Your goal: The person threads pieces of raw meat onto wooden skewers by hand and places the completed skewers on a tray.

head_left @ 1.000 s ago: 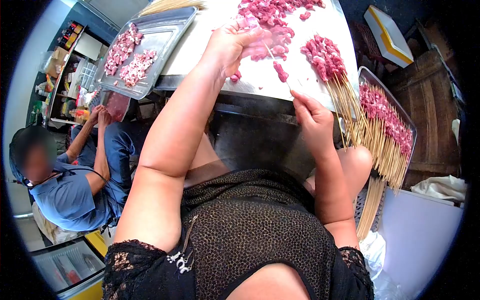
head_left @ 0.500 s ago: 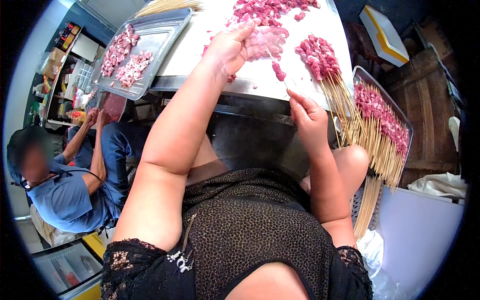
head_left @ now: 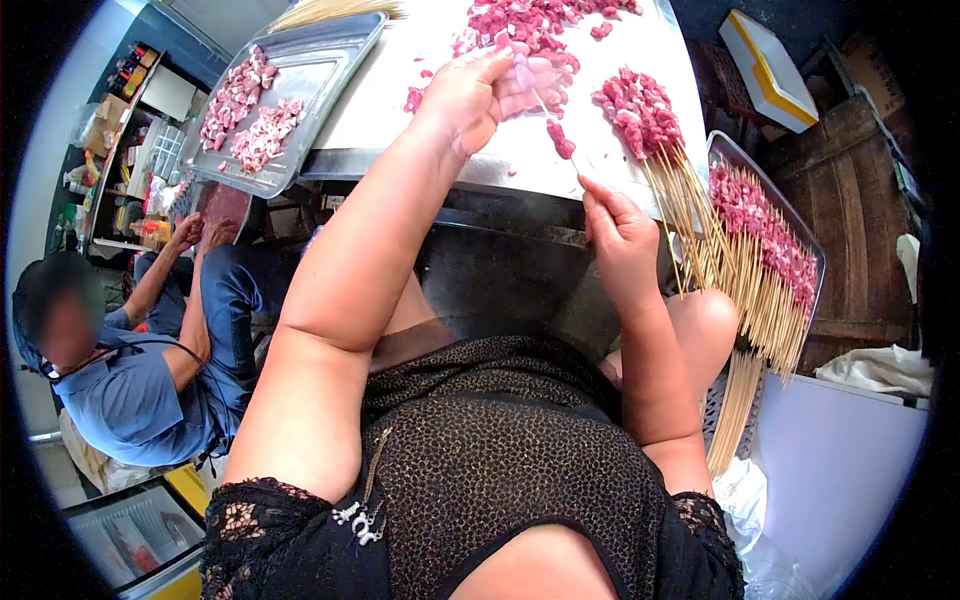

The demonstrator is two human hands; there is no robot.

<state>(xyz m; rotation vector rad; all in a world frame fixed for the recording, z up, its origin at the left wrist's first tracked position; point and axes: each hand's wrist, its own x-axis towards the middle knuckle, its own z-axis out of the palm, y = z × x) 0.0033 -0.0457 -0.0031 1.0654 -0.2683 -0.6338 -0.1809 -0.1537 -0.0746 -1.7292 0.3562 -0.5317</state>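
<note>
My right hand is closed in a pinch around the lower end of a thin skewer. A dark red lump of raw meat is threaded on it, and its upper end points up to my left hand. That hand lies palm up over the table edge, with a pale piece of meat held at its thumb and fingers. Beyond it spreads a heap of cut raw meat. To the right lies a bunch of loaded meat skewers, their bare sticks pointing toward me.
The white table carries a metal tray with two meat piles at left. Bare skewers lie behind it. Another tray of loaded skewers stands at right. A person in blue sits at left, hands over reddish material.
My left hand has shifted slightly, and the meat in it shows more clearly. My right hand and skewer have hardly moved. The other person's hands have moved lower and apart.
</note>
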